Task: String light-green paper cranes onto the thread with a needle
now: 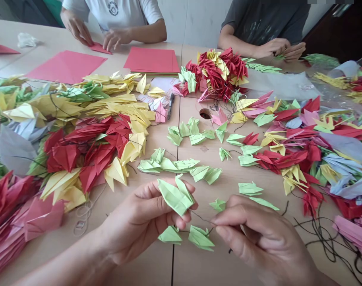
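Left hand [145,218] pinches 1 green paper crane [176,195]; right hand [258,234] grips black thread [200,216]. Risk: a hard pull probably tears the fold or snags 2 near cranes [186,236].

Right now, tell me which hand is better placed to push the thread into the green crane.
Right. The right hand pinches the dark thread just beside the green paper crane, while the left hand is occupied gripping that crane.
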Tool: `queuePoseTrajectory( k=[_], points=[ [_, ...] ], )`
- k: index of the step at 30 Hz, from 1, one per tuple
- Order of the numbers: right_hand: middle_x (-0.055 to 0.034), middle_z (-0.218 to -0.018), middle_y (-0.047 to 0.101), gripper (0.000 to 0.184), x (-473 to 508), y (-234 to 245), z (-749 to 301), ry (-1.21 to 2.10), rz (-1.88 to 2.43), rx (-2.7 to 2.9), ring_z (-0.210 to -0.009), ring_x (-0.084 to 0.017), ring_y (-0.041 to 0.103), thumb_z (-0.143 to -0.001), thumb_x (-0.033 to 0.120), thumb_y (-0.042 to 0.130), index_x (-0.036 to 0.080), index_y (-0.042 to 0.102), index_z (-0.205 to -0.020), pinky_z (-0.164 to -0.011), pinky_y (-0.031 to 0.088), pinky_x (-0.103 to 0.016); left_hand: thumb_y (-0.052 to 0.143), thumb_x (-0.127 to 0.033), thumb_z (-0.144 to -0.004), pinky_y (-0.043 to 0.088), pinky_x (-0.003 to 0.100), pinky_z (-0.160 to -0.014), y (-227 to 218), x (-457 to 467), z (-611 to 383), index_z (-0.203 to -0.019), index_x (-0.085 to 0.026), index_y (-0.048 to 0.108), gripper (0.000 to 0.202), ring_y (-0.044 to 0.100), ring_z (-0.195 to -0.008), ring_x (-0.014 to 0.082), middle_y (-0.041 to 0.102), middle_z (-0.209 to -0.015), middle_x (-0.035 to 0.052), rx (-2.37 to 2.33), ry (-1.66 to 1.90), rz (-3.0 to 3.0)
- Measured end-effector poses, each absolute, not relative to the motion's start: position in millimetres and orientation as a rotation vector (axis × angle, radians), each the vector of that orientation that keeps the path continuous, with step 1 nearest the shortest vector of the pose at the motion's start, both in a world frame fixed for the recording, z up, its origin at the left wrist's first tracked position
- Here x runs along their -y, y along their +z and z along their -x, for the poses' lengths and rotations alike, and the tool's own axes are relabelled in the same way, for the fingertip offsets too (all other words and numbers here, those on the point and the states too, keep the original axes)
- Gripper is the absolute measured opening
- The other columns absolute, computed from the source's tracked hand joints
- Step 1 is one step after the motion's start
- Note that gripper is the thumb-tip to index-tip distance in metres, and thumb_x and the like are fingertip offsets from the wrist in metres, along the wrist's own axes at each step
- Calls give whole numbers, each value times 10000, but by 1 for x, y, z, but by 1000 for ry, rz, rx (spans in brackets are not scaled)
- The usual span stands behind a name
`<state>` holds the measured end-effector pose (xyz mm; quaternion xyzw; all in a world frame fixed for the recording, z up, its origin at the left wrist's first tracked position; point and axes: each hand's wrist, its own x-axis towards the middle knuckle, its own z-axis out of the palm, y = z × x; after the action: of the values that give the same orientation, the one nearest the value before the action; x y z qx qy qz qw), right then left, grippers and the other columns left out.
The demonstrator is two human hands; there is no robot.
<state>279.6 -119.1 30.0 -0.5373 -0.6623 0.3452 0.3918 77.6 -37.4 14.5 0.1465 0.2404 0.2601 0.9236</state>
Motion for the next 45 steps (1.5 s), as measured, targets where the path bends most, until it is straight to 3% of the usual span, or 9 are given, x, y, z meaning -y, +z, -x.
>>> queuePoseTrajectory(
  k=[16,21,28,36,38,42,45],
  points=[
    [46,-585,473,156,119,34,-278,738,1368,1742,-468,-69,458,-895,98,551,192,665,-845,-419,370,-170,819,-229,-779,540,121,-640,18,38,-77,-913,-151,803,156,665,-630,81,732,-726,32,-588,530,-431],
    [25,-643,515,155,121,31,-275,555,1353,1864,-535,-83,505,-887,56,561,178,654,-905,-494,431,-180,808,-290,-790,538,151,-662,18,41,-78,-871,-213,810,111,649,-652,96,722,-706,26,-646,561,-609],
    [17,-683,536,113,120,26,-278,615,1295,1903,-555,-83,512,-943,106,566,181,651,-942,-513,440,-180,740,-297,-858,539,179,-642,19,43,-73,-926,-223,808,121,692,-663,123,750,-776,52,-563,555,-667],
    [10,-730,542,144,121,20,-279,549,1293,1950,-598,-101,528,-962,103,548,198,632,-1030,-545,448,-211,764,-368,-804,546,303,-809,40,45,-70,-952,-194,822,236,671,-781,203,690,-911,66,-585,552,-752],
    [13,-726,538,137,120,19,-279,548,1287,1963,-594,-104,520,-961,102,549,203,619,-1022,-537,443,-214,718,-400,-845,535,307,-813,40,46,-70,-959,-198,821,254,666,-776,203,682,-896,67,-580,551,-789],
    [8,-752,549,139,119,18,-279,594,1272,1972,-606,-103,533,-967,103,541,208,603,-1033,-546,453,-208,639,-590,-849,528,282,-770,36,44,-71,-970,-150,821,491,641,-751,192,695,-876,91,-487,523,-694],
    [17,-732,525,138,117,16,-278,614,1277,1940,-593,-96,525,-960,97,553,206,610,-1023,-534,441,-198,695,-516,-833,520,245,-720,32,43,-72,-962,-152,823,407,619,-728,168,716,-902,95,-473,497,-615]
  ],
)
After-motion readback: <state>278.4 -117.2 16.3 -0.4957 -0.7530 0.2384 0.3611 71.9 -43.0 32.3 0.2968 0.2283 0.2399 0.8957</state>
